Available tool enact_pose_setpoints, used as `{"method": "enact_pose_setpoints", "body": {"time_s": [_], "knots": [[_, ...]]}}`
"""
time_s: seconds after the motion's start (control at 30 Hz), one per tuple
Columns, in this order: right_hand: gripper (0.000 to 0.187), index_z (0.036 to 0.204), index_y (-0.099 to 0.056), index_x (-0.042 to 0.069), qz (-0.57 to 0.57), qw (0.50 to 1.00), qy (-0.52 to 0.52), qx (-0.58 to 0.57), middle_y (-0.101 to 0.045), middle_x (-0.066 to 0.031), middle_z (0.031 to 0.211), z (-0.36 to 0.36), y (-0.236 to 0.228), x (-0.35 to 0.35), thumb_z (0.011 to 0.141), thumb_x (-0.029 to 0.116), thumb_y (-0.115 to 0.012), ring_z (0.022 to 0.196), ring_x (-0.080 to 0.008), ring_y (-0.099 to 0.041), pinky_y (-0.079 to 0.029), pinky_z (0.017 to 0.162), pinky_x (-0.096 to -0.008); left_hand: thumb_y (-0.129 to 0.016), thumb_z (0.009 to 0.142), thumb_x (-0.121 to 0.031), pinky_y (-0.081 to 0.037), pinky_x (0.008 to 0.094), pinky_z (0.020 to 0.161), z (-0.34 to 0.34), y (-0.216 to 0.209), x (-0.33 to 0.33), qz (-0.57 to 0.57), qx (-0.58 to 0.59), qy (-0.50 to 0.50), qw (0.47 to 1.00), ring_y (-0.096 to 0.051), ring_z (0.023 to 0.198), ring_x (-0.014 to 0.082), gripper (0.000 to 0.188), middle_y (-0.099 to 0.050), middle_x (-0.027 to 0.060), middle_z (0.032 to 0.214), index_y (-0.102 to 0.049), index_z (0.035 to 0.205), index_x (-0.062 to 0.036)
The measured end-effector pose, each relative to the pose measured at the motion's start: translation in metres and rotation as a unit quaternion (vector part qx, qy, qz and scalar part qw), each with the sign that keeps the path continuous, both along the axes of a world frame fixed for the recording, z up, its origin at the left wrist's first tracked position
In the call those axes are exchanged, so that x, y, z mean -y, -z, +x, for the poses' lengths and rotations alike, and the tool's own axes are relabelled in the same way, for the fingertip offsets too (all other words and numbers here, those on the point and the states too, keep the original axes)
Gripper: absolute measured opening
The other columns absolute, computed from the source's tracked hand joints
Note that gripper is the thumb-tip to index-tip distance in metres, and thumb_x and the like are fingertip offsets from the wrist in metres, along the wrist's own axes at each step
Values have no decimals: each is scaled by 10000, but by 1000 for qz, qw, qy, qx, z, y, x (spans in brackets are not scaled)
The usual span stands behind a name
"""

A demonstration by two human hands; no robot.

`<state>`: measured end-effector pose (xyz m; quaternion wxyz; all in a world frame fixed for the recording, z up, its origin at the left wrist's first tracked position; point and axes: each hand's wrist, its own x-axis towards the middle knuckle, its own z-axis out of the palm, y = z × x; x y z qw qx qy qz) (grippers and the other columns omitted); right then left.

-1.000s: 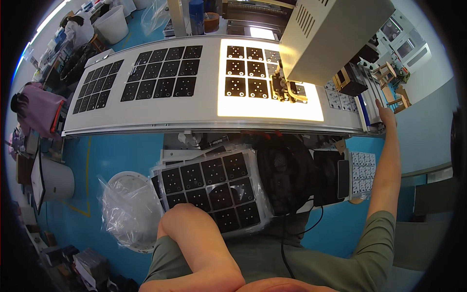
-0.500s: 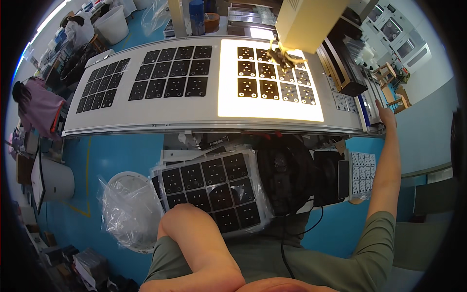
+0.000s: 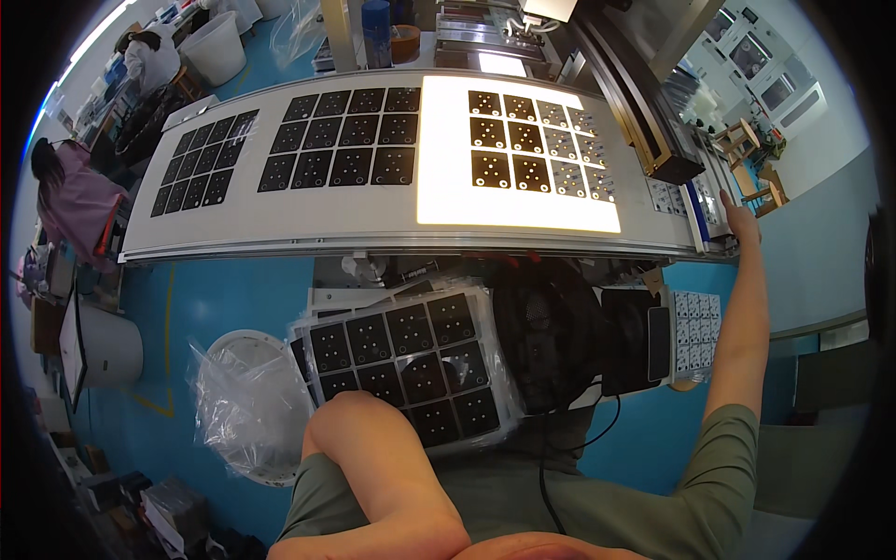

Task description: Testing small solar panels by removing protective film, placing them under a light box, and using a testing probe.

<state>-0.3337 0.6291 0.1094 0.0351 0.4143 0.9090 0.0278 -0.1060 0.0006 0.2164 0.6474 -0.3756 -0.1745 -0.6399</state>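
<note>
My right hand (image 3: 742, 222) reaches to the right end of a long white belt table (image 3: 280, 229). One finger lies stretched along its end; the others are mostly hidden. Near this hand, a blue-edged bar (image 3: 698, 217) crosses the table and a patterned sheet (image 3: 667, 196) lies partly under the machine. My bent left arm (image 3: 364, 425) rests its elbow by a plastic-wrapped stack of black-square sheets (image 3: 406, 364); the left hand is out of sight. On the belt lie more black-square sheets (image 3: 345, 140), one of them (image 3: 509, 140) over a bright lit panel (image 3: 443, 201).
A dark rail (image 3: 644, 112) spans the table's right part, with a pale machine head (image 3: 549, 9) at the back. Below stand a black round device (image 3: 546, 336), a phone-like slab (image 3: 659, 343) and a white bin with clear plastic (image 3: 247, 401). A person in pink (image 3: 79, 201) sits left.
The machine head has drawn back from the lit sheet toward the far side. The sheets on the belt have shifted slightly right. My right hand and left arm stay put.
</note>
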Motion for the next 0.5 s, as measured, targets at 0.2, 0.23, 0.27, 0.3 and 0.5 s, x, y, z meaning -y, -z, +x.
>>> {"method": "enact_pose_setpoints", "body": {"time_s": [0.2,0.23,0.27,0.3,0.5], "knots": [[1111,1427,-536,-44,15,1000,1,-6,-566,-242,1431,-1,2,0,856,891,-350,1329,-402,-537,-435,1076,-529,-600,807,79,-470,235,614,-4,-2,-4,5,-6,12,1000,-519,792,104,187,-461,-19,882,-475,840,-56],[1109,1421,-544,-41,7,1000,-2,-3,-572,-241,1424,-1,1,0,856,893,-347,1314,-402,-549,-442,1066,-529,-599,806,80,-471,235,616,-5,-3,-6,12,4,-1,1000,-519,791,104,187,-460,-19,881,-475,842,-56],[1107,1415,-552,-37,0,1000,-3,-1,-578,-241,1416,-1,1,-2,855,895,-345,1300,-402,-561,-449,1057,-530,-599,805,81,-472,235,617,-5,-4,-7,20,14,-14,1000,-519,791,104,188,-460,-19,881,-475,843,-56],[1107,1415,-552,-37,0,1000,-2,-1,-578,-241,1416,-1,2,-5,855,895,-345,1300,-402,-561,-449,1057,-530,-599,805,81,-472,235,617,-4,-3,-5,21,14,-13,1000,-519,791,104,188,-460,-19,881,-475,843,-56],[1093,1364,-600,-39,28,999,-9,-22,-612,-242,1371,-1,5,-5,856,895,-343,1254,-403,-593,-466,1025,-531,-596,798,87,-473,239,618,-2,0,-1,9,7,-10,1000,-517,790,107,194,-460,-18,879,-472,839,-57]]}}
